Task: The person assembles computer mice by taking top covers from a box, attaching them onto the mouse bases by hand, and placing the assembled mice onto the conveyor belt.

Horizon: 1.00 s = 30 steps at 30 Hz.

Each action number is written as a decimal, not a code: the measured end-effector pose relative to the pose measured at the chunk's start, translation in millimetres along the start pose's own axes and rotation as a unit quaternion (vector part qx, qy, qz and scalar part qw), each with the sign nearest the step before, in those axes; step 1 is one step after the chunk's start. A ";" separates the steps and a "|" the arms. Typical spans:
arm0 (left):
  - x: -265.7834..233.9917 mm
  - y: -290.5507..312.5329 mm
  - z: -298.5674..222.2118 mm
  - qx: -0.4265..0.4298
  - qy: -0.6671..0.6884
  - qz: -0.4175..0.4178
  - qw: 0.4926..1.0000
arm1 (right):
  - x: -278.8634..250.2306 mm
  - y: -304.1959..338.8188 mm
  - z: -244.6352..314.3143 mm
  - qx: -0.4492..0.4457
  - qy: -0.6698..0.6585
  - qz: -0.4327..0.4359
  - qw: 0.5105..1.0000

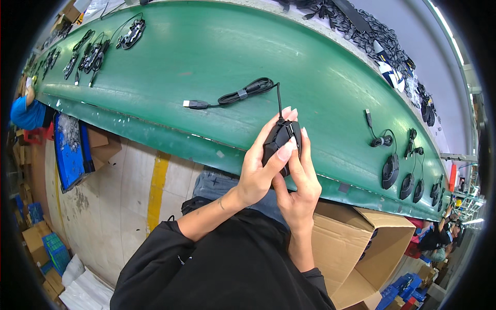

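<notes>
A black computer mouse (276, 135) is held between my two hands, just over the near edge of the green conveyor belt (196, 57). My left hand (258, 168) wraps its left side, with the thumb across its top. My right hand (300, 188) grips the right side, fingers along the edge and thumb underneath. From the mouse's front a cord runs up to a folded cable bundle (258, 86), bound with a grey tie (242, 94) and lying on the belt. The cable ends in a USB plug (195, 104) pointing left. The mouse's underside is hidden.
More corded mice (390, 171) lie along the belt at right, and bundled cables (93, 58) at far left. Black parts (356, 31) are heaped beyond the belt. An open cardboard box (330, 248) stands at my right, a blue bin (66, 155) at left. Other people work at both ends.
</notes>
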<state>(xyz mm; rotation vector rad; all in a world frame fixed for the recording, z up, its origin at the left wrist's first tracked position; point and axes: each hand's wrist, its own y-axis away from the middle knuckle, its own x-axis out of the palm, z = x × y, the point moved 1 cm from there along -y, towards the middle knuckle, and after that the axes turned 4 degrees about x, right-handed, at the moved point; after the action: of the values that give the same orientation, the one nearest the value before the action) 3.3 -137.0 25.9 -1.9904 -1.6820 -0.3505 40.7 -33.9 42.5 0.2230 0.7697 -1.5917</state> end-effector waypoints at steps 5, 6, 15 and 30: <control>-14.1 1.9 7.6 -0.014 -0.044 0.009 0.999 | -2.4 1.8 7.2 0.005 0.035 0.013 0.999; -14.8 2.0 9.1 -0.015 -0.054 0.000 0.998 | -5.6 1.3 7.4 0.011 0.040 0.020 0.999; -6.3 -0.1 5.4 -0.064 0.022 0.009 0.998 | -5.6 5.8 1.8 -0.020 0.112 0.028 0.993; -1.6 3.9 0.8 -0.061 0.005 -0.001 0.998 | -12.9 10.7 3.4 -0.004 0.040 0.020 0.999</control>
<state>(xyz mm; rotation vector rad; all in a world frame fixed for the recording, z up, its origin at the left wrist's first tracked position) 6.7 -138.3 23.6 -2.0698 -1.6937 -0.4736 54.1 -25.3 48.6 0.2962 0.8274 -1.5493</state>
